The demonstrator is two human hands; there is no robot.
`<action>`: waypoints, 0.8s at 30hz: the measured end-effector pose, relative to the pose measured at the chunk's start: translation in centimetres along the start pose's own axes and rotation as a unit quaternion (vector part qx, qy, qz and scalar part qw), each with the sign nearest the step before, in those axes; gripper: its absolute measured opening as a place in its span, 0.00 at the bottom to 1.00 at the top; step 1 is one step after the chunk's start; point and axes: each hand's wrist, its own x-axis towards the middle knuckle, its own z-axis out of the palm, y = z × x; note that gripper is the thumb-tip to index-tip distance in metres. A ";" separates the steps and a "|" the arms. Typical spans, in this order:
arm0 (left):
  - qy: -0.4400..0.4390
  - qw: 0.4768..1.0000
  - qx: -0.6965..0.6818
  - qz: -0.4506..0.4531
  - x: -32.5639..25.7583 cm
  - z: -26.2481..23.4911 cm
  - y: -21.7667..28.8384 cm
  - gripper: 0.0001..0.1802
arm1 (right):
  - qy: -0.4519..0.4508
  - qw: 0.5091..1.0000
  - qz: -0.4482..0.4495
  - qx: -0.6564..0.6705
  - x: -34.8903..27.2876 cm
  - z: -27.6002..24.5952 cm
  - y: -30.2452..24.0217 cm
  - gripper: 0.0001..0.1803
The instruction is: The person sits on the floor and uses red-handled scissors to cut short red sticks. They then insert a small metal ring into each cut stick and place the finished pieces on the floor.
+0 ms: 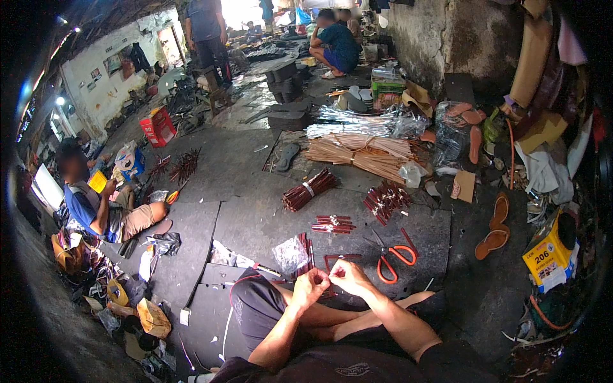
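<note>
My left hand and my right hand meet above my crossed legs, fingers pinched together. Whatever thin piece they hold is too small to make out. Just beyond them lies a bent dark red strip. To the left of it are a clear plastic bag and several dark red strips. Orange-handled scissors rest to the right of my right hand, blades pointing away. Farther out sit a small tied bundle of red strips, a larger banded bundle and a loose-ended bundle.
Long tan strips and silvery strips lie farther back. Brown sandals and a yellow box are at right. A seated person works at left; others are at the back. A red box stands beyond.
</note>
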 end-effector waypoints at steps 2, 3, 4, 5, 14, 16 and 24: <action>0.027 0.998 0.031 0.043 0.1 0.9 0.0 0.11 | 0.008 0.999 0.031 -0.019 0.1 0.1 0.5 0.08; 0.041 0.996 0.047 0.061 -0.1 1.2 -0.1 0.11 | 0.009 0.998 0.057 -0.027 0.1 0.1 -0.4 0.08; 0.047 0.995 0.058 0.061 -0.2 1.5 -0.3 0.12 | 0.010 0.996 0.083 -0.035 0.1 0.2 -0.9 0.08; 0.052 0.994 0.069 0.060 -0.3 1.8 -0.4 0.12 | 0.015 0.995 0.093 -0.030 0.1 0.6 -0.6 0.10; -0.007 0.998 0.012 0.069 0.6 1.7 -0.6 0.11 | 0.018 0.997 0.061 -0.038 0.3 -0.2 -1.3 0.13; -0.007 0.995 -0.073 0.074 0.5 0.9 -0.8 0.10 | 0.001 0.997 0.042 -0.058 0.2 -0.6 -1.4 0.13; 0.065 0.989 -0.132 -0.029 0.8 2.3 -0.6 0.08 | 0.061 0.976 -0.098 -0.186 0.3 0.9 -1.3 0.11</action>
